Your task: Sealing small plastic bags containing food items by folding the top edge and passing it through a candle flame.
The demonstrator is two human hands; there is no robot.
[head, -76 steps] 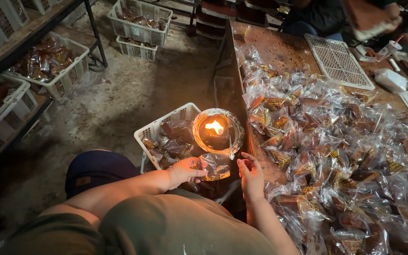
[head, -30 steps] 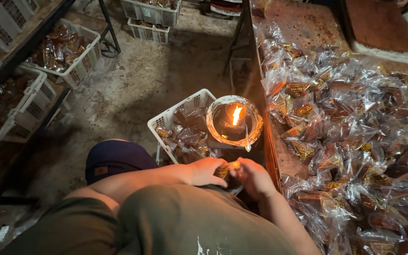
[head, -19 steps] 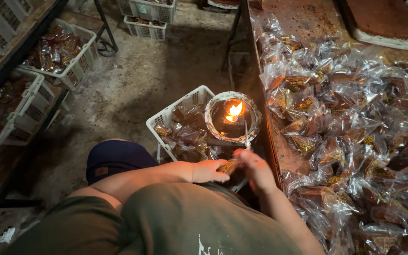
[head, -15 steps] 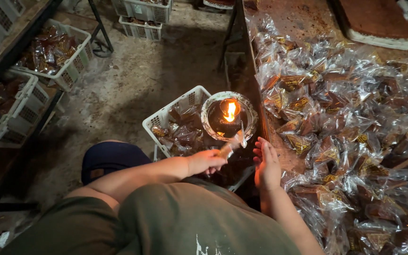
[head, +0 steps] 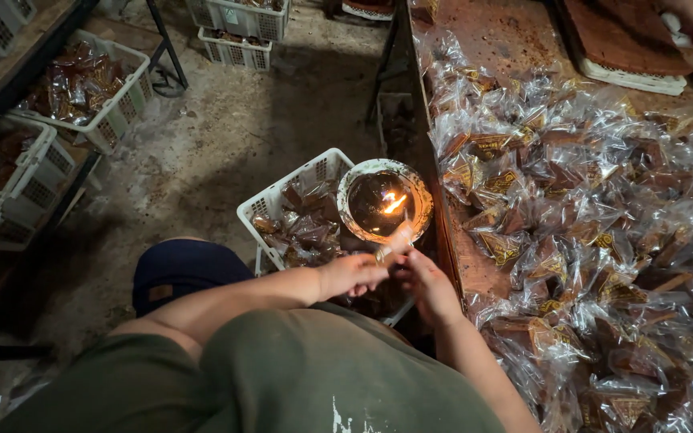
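Dim workshop floor lies left of a wooden table (head: 515, 32) heaped with clear wrapped packets (head: 595, 232). Both hands, left hand (head: 352, 275) and right hand (head: 423, 281), pinch 1 small packet (head: 395, 241) at the flame in a round bowl lamp (head: 384, 200), above a white basket (head: 298, 212).

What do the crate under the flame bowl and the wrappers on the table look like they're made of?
The crate looks like white moulded plastic, judging by its slotted lattice walls. The wrappers look like thin clear film, glossy and crinkled, with highlights and brown contents showing through.
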